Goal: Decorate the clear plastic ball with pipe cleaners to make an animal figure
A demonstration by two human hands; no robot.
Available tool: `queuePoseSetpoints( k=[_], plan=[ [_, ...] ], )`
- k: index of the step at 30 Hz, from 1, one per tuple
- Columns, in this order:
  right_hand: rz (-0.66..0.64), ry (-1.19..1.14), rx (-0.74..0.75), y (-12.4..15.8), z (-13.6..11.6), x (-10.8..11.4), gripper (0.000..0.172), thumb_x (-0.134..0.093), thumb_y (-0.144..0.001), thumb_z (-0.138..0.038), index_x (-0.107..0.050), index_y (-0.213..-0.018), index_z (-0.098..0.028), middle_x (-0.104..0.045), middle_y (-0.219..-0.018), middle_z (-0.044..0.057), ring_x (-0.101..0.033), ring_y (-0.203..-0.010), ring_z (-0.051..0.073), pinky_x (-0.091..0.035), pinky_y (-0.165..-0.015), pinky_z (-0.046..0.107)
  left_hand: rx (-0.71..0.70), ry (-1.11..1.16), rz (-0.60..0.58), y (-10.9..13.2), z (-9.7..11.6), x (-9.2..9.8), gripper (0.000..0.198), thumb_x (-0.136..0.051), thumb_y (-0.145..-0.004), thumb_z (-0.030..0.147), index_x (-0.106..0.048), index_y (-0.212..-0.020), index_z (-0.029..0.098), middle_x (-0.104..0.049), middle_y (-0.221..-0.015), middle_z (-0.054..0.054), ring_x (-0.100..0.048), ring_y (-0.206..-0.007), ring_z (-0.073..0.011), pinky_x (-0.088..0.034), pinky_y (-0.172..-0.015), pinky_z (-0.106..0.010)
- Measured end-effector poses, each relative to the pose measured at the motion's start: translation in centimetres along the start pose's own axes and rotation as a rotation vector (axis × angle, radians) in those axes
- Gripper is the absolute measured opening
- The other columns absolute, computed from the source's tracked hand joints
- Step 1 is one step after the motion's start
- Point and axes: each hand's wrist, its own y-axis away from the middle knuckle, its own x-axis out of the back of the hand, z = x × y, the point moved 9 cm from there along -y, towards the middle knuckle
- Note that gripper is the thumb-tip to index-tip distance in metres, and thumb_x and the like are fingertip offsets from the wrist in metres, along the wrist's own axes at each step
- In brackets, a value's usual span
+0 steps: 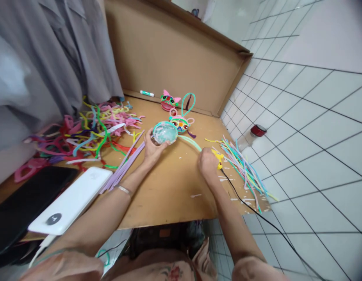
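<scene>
My left hand (154, 150) is closed on the rim of a small round bowl-shaped piece (165, 133), thumb at its near edge. The piece is edged in green, and its hollow inside, smeared whitish and green, faces me. Pale green pipe cleaners (191, 143) run from its right side to my right hand (208, 164), which is closed around their far end. Just right of that fist is a yellow glue gun (218, 159) with a black cord; part of it is hidden by the hand. Behind the bowl piece sits a decorated animal-face ornament (181, 125) with pink loop ears.
Loose pipe cleaners (245, 169) lie at the table's right edge beside a red-lidded jar (254, 134). Purple pipe cleaners (122, 169), a tangled colourful heap (95, 128), a white power bank (72, 199) and a black phone-like slab (25, 203) occupy the left. Cardboard (181, 54) stands behind.
</scene>
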Motion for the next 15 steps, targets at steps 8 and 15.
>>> queuePoseSetpoints(
  k=[8,15],
  plan=[
    [0.221,0.214,-0.441,0.9,15.1,5.7,0.040,-0.027,-0.094,-0.004,-0.064,-0.111,-0.001,-0.067,-0.107,0.026,-0.066,-0.102,0.034,-0.048,-0.081,0.043,0.056,-0.038,-0.167,1.3,-0.3,-2.5,0.093,-0.085,-0.053,0.040,-0.043,-0.135,0.023,-0.044,-0.137,-0.013,-0.063,-0.109,-0.0261,-0.058,-0.091,-0.042],
    [0.304,0.113,-0.284,2.0,12.9,5.2,0.041,-0.030,-0.093,-0.009,-0.061,-0.120,-0.002,-0.062,-0.116,0.029,-0.057,-0.110,0.037,-0.040,-0.090,0.053,0.065,-0.046,-0.171,1.1,-1.0,-2.8,0.090,-0.085,-0.053,0.035,-0.044,-0.133,0.023,-0.045,-0.137,-0.013,-0.063,-0.106,-0.0244,-0.058,-0.088,-0.040]
  ],
)
